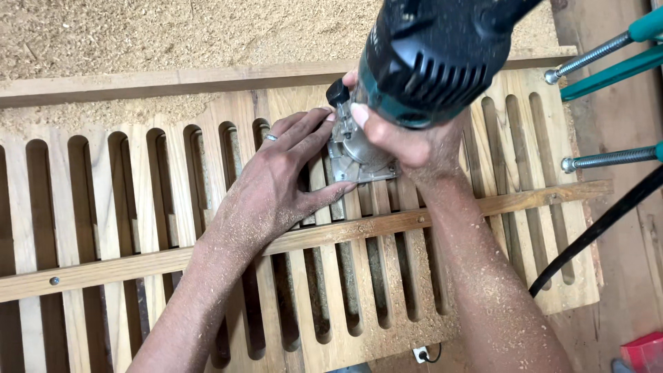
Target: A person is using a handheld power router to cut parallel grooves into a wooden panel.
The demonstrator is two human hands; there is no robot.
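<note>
- Router (428,55): top cut off by upper frame edge; cutter hidden beneath base.
- Clamps (608,59): bodies cut off at right edge.
- Red object (644,351): cropped, unidentifiable.

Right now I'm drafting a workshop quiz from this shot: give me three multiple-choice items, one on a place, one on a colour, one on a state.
1. Where does the router's base sit?
A. on the slotted wooden panel
B. on the sawdust pile
C. on the floor

2. What colour are the clamp handles?
A. red
B. teal
C. yellow

3. How is the router held?
A. left hand alone
B. nobody holds it
C. both hands

Answers: 1 A, slots show all around the base. 2 B, teal handles at upper right. 3 C, the left hand presses the base and the right hand grips the body.
</note>
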